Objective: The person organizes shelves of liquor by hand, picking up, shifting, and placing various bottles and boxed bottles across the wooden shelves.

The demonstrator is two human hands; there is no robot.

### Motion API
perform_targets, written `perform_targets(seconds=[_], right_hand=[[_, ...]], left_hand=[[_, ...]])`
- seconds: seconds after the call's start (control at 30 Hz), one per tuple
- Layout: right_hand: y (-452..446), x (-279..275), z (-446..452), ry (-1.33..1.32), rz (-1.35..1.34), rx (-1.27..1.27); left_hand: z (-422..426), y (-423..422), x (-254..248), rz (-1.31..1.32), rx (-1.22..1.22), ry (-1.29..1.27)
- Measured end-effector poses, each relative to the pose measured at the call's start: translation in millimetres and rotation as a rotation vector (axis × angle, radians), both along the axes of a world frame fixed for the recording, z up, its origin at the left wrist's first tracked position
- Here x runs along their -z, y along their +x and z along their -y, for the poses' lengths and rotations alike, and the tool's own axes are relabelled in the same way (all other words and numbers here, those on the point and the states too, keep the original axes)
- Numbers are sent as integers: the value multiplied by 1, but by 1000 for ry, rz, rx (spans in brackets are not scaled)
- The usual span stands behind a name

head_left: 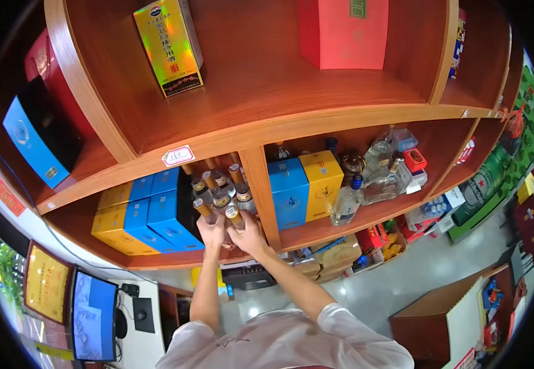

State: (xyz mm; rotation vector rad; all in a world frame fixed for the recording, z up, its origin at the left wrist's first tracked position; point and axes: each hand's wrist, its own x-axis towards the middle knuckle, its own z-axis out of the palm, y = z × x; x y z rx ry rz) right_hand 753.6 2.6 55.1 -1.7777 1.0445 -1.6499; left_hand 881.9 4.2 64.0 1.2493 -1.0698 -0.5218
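Observation:
My left hand (213, 231) is wrapped round the neck of a bottle (202, 208) with a brown cap at the front of the lower shelf. Beside it, my right hand (247, 235) grips the neck of another bottle (235, 215). The two hands are close together, and both bottles look upright. Several more brown-capped bottles (219, 179) stand right behind them. To the left are blue boxes (172, 215) and yellow boxes (110, 227). The lower parts of the held bottles are hidden by my hands.
A wooden divider (262, 197) rises right of my hands. Beyond it are a blue box (288, 194), a yellow box (321, 184) and clear bottles (347, 203). The upper shelf edge (218, 144) runs above. A monitor (95, 317) stands lower left; an open carton (427, 313) lower right.

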Motion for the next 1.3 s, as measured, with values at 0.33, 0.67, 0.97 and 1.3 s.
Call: perform_targets(seconds=[0.33,0.67,0.97,1.3], right_hand=[[-118,-148,-119,157,296,-883],[-248,-439,-66,-626,196,-766],[-166,-498,53,-650,64,-41],[-137,-483,110,-265,-64,60]], left_hand=[[-192,-21,-158,-207,367,-344],[-202,-81,-429,401,792,-828],[-4,-131,-508,248,144,-507],[125,-116,-489,344,76,-284]])
